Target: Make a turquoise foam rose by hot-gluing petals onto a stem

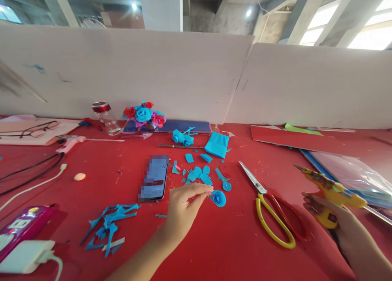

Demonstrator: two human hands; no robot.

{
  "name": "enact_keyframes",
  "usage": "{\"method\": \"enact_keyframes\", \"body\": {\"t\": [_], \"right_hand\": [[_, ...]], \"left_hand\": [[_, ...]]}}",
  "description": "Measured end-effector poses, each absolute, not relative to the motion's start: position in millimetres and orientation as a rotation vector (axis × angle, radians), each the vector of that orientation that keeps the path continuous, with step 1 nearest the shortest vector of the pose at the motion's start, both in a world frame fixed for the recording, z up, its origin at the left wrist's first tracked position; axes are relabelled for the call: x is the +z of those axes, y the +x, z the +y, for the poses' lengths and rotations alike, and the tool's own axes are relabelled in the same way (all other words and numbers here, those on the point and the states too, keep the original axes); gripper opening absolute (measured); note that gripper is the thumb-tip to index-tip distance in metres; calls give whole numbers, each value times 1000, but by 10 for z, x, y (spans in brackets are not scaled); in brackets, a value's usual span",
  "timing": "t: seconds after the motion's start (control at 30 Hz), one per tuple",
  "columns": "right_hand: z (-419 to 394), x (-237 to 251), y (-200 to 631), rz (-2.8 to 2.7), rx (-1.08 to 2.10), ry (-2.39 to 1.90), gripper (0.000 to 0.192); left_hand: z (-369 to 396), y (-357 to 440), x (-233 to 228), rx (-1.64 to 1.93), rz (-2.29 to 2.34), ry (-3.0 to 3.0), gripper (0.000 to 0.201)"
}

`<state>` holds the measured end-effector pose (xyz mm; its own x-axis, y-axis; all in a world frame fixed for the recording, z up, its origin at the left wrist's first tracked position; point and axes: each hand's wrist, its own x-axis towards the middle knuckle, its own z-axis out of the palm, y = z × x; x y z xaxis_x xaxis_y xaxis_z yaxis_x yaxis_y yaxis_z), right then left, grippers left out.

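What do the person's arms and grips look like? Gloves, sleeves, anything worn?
Left grip and right grip are ungloved human hands. Left forearm and right forearm show no sleeve, watch or bracelet up to the frame edge. No ring seen, though the right fingers are partly hidden.

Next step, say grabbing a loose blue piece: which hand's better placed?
Probably the left hand: it is close to the loose blue pieces, though pinching a rolled blue flower. The right hand grips the yellow glue gun, farther off past the scissors.
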<state>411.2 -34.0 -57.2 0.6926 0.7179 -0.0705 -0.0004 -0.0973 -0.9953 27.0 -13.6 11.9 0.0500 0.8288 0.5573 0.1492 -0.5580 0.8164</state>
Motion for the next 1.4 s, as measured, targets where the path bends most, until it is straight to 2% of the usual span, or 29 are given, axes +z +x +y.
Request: {"method": "enact_keyframes", "body": {"t": [0.27, 0.53, 0.77, 1.03, 1.27, 1.4], "right_hand": [[-360, -444, 4016, -472, 851, -1348, 23], [-374, -340, 3923, -475, 881, -1357, 38], [-361, -327, 3867, -522, 801, -1318, 28], [-444, 17, 3478, -553, 847, -1432, 43], [-539, 342, 2933, -836, 1031, -1427, 35], [-549, 452, 2675, -962, 1051, -1467, 37]], "left_hand": [[-91, 259, 2, 1466, 1075, 1696, 12], [-73, 279, 9, 1352, 1109, 1474, 11], [-50, 286, 1, 1150, 1050, 1036, 16], [-52, 301, 50, 1036, 957, 731, 25], [-50, 302, 38, 1021, 977, 792, 20], [-48, 306, 20, 1039, 926, 765, 15]]}}
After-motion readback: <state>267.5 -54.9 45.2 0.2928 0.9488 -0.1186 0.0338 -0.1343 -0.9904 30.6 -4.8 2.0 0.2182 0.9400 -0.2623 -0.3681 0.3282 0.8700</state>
